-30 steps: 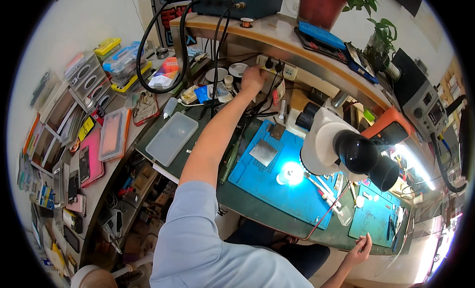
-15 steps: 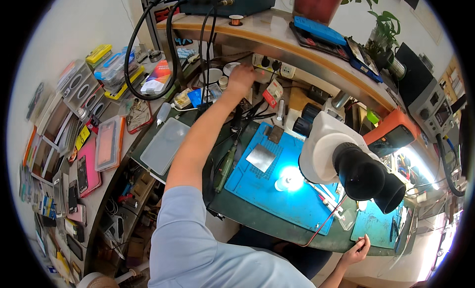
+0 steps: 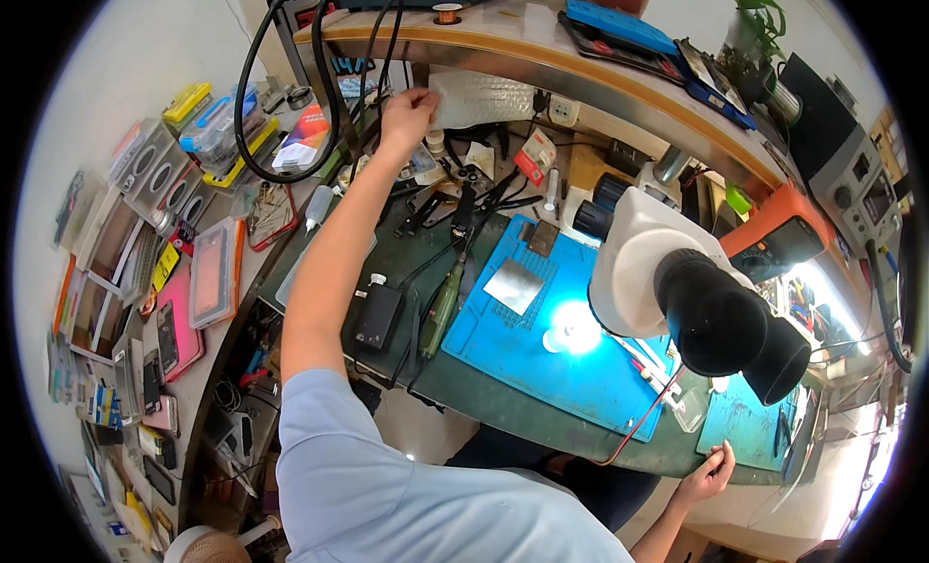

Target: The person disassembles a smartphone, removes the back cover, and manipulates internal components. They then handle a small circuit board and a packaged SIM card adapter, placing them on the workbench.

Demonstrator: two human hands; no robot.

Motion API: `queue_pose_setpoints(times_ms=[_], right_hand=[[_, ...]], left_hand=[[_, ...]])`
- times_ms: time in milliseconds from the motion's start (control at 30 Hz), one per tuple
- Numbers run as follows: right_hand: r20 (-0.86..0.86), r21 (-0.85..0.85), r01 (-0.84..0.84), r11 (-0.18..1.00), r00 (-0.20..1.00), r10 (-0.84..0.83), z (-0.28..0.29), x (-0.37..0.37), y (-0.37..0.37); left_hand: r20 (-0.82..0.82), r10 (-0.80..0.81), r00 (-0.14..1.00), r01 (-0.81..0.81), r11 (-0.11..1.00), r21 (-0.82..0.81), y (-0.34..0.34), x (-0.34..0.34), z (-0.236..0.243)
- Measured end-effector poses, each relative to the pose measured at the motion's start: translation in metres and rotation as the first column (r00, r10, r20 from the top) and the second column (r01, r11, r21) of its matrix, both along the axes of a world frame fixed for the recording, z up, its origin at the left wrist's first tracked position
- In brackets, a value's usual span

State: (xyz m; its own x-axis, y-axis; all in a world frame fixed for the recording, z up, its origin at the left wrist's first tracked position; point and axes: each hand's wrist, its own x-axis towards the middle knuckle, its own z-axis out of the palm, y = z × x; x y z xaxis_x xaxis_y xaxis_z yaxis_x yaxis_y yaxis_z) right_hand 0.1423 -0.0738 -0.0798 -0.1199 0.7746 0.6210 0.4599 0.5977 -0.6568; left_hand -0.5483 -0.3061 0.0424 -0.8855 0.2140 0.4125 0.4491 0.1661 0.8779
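Note:
My left arm reaches to the back of the bench, where my left hand [image 3: 410, 124] is closed on the edge of a whitish sheet of bubble wrap [image 3: 484, 100]. The sheet hangs below the upper shelf, in front of the power sockets. Low at the right, my right hand [image 3: 708, 474] rests by the bench's front edge with its fingers curled. Whether anything is in those fingers is hidden. Closest to it lies a small teal mat [image 3: 740, 428] with tweezers on it. A translucent plastic lid [image 3: 287, 285] is partly covered by my left forearm.
A white microscope [image 3: 629, 263] with black eyepieces stands over a large blue work mat [image 3: 523, 345], its lamp glaring on a small round part. A green pen-shaped tool [image 3: 442, 311] and a black box [image 3: 377, 314] lie left of the mat. Black cables [image 3: 242, 89] loop at upper left.
My left hand has moved left and now has bubble wrap in it, which was not visible before. The black box has come into sight beside my forearm. My right hand stays low by the bench edge.

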Motion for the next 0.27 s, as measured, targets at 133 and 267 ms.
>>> queue_pose_setpoints(times_ms=[133,267], right_hand=[[0.011,-0.023,-0.005,1.0,1.0,0.005,0.001,0.002,-0.001],[0.02,0.014,-0.031,0.999,0.999,0.03,0.002,0.0,0.0]], left_hand=[[0.202,-0.23,0.952,0.208,0.97,0.125,-0.033,0.066,-0.001],[0.157,-0.165,0.974,0.175,0.983,-0.048,-0.067,0.136,-0.006]])
